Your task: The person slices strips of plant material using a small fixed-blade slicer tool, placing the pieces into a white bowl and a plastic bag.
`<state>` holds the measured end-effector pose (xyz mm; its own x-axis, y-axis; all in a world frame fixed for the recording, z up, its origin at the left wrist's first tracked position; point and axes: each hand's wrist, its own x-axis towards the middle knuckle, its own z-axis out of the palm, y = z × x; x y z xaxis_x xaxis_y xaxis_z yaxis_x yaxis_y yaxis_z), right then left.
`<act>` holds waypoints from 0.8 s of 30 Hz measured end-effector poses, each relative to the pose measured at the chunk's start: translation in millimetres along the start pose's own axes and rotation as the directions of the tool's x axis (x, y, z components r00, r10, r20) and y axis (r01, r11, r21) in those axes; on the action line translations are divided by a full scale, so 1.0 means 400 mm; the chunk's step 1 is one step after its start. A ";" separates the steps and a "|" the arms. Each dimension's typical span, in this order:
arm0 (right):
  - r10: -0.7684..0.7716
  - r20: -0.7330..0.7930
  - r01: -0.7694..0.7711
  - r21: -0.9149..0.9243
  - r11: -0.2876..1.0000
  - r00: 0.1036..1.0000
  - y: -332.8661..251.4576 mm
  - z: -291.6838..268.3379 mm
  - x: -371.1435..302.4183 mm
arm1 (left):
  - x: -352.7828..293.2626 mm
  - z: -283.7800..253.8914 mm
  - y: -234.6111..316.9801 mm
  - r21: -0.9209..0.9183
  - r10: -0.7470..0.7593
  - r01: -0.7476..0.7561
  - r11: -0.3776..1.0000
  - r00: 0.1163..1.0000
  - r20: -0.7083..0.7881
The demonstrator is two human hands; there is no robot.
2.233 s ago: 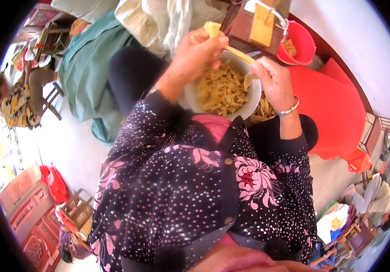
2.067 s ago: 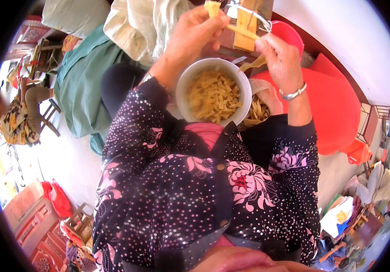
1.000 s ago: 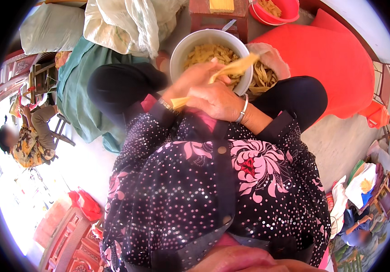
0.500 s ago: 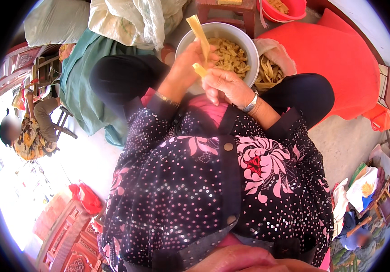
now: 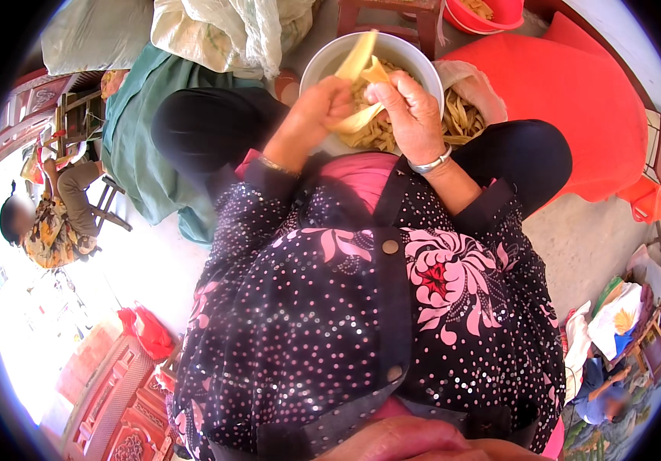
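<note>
tub: red, upturned, we see it just right of the bowl.
bowl: white, before our knees, full of yellow strips.
left hand: closed on the yellow strip's lower part.
right hand: fingers pinched on that strip, perhaps peeling it.
strip: held upright over the bowl.

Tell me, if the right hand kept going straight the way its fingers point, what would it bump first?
Probably the pale yellow strip that the right hand already pinches together with the left hand; past it lies the white bowl, though depth is hard to judge.
</note>
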<state>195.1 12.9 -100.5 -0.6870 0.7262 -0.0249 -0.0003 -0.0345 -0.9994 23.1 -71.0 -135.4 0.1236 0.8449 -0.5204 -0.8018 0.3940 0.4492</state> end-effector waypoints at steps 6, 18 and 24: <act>-0.425 0.048 0.414 -0.350 0.840 0.904 0.012 0.005 0.059 | -0.032 0.128 -0.038 0.428 0.195 -0.094 0.899 0.960 -0.199; 0.099 0.157 -0.086 -0.087 0.993 0.983 0.085 -0.025 0.061 | -0.044 0.137 -0.024 0.926 0.706 -0.305 -0.224 0.604 0.370; 0.153 0.279 -0.135 -0.081 0.987 0.948 0.075 -0.045 0.063 | -0.045 0.149 -0.024 0.914 0.692 -0.308 -0.263 0.600 0.402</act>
<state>190.7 42.5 -131.4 -0.8542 0.4914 -0.1696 0.1517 -0.0764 -0.9855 63.4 -68.5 -87.2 -0.2460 0.9246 0.2908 0.7075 -0.0338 0.7059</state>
